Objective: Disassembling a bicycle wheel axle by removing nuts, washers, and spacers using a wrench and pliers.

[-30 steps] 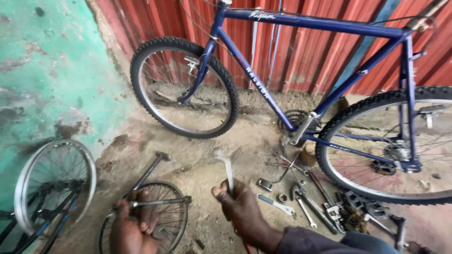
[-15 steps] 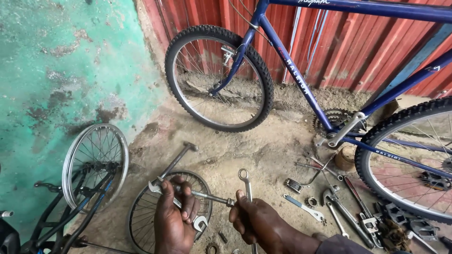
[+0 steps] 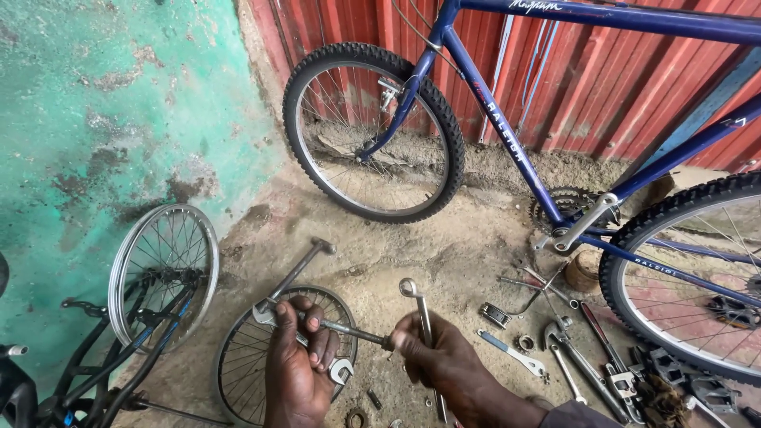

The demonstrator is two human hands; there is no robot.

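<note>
My left hand [image 3: 300, 357] grips a flat open-ended spanner [image 3: 265, 315] over a small spoked wheel [image 3: 242, 364] lying on the ground. A thin axle rod [image 3: 357, 333] runs from my left hand to my right hand [image 3: 442, 361]. My right hand holds the rod's end together with a ring spanner [image 3: 418, 309] that stands upright. Both hands are low in the middle of the view.
A blue bicycle [image 3: 507, 135] leans on a red corrugated wall. A hammer [image 3: 305, 263] lies by the small wheel. Several spanners and pliers [image 3: 583, 357] lie at right on the dirt. A small bike with a rimmed wheel [image 3: 162, 265] stands at left by the green wall.
The view has dropped and moved closer. My hands have come together on the rod, and the ring spanner in my right hand stands more upright.
</note>
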